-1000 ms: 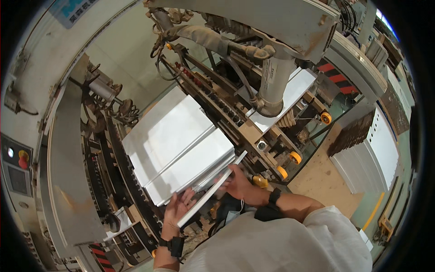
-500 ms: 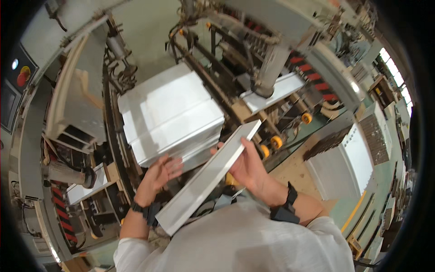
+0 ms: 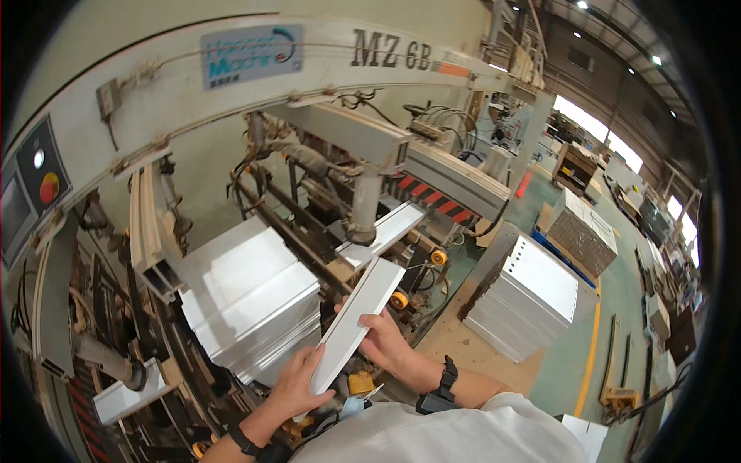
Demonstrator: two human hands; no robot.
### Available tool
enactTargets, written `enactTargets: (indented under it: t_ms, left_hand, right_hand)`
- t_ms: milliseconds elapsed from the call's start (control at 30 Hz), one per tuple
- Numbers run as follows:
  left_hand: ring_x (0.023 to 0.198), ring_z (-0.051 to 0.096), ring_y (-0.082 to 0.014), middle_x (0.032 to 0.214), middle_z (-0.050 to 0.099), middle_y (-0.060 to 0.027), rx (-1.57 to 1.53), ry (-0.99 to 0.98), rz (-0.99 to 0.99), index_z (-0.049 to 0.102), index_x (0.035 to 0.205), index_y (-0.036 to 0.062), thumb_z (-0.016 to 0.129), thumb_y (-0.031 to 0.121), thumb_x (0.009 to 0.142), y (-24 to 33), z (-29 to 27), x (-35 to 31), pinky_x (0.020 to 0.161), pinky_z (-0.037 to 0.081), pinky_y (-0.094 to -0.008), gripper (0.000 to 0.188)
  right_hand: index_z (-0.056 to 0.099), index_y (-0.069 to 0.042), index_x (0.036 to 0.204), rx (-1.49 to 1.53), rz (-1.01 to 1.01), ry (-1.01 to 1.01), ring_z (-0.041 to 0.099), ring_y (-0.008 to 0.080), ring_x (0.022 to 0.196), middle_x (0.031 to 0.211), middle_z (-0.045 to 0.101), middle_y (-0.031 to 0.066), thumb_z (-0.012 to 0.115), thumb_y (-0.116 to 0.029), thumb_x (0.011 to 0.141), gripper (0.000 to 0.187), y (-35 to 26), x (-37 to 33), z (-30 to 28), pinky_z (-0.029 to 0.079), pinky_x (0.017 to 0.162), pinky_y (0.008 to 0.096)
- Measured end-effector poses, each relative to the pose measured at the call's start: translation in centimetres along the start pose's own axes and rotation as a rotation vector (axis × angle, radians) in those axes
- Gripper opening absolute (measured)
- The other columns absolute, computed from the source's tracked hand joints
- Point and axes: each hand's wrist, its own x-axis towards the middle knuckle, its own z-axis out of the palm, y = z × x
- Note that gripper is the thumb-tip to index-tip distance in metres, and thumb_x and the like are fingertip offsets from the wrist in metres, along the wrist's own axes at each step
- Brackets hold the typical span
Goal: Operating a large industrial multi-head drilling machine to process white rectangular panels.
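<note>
A long, narrow white panel (image 3: 358, 322) slants up and away to the right in front of my body. My right hand (image 3: 384, 342) grips its right edge near the middle, thumb on top. At the near end, my left hand (image 3: 296, 384) holds the left edge, fingers along the side and thumb by the corner. Left of the panel rises a stack of white panels (image 3: 239, 278) on the machine. Another white strip (image 3: 384, 234) lies under a vertical cylinder (image 3: 365, 202) just beyond the held panel's far end.
The machine's beam (image 3: 324, 58) spans the far side, with a red button (image 3: 49, 187) at left. Orange rollers (image 3: 438, 257) line the near rail. To the right, a stack of drilled white panels (image 3: 532, 289) sits on a board, and a yellow line (image 3: 589, 363) marks the green floor.
My left hand was open beside the panel and now grips its near end. My right hand keeps hold. The view has swung up and right, showing more of the workshop.
</note>
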Motion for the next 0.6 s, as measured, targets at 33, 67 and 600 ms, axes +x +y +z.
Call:
enactTargets:
  t_ms: [33,67,600]
  left_hand:
    - [0.110,0.041,-0.0388,0.124,0.036,-0.0206,0.017,-0.002,-0.026,0.030,0.132,0.0009,0.068,0.020,0.063,0.2,0.4,0.4,0.093,0.036,-0.0419,0.081]
    - [0.110,0.041,-0.0388,0.124,0.036,-0.0206,0.031,-0.011,-0.016,0.030,0.132,0.0009,0.068,0.020,0.063,-0.1,0.8,1.0,0.093,0.036,-0.0419,0.081]
    - [0.106,0.041,-0.0377,0.120,0.044,-0.0196,0.769,0.187,0.245,0.034,0.126,-0.0073,0.049,0.003,0.075,-1.2,9.4,28.0,0.095,0.032,-0.0429,0.054]
  right_hand:
    - [0.038,0.001,0.118,0.076,0.038,0.033,0.047,0.0276,0.111,0.115,0.047,0.0134,0.048,-0.002,0.070,0.049,0.2,0.4,-1.8,0.041,0.094,0.0422]
    - [0.041,0.003,0.116,0.154,0.090,0.064,0.047,0.0289,0.111,0.113,0.049,0.0145,0.048,-0.004,0.070,0.047,0.1,0.7,-2.6,0.042,0.093,0.0430]
    - [0.041,0.004,0.116,-0.311,0.210,0.247,0.058,0.0296,0.089,0.108,0.052,0.0180,0.043,-0.026,0.092,0.038,-11.1,15.2,-17.8,0.052,0.072,0.0397]
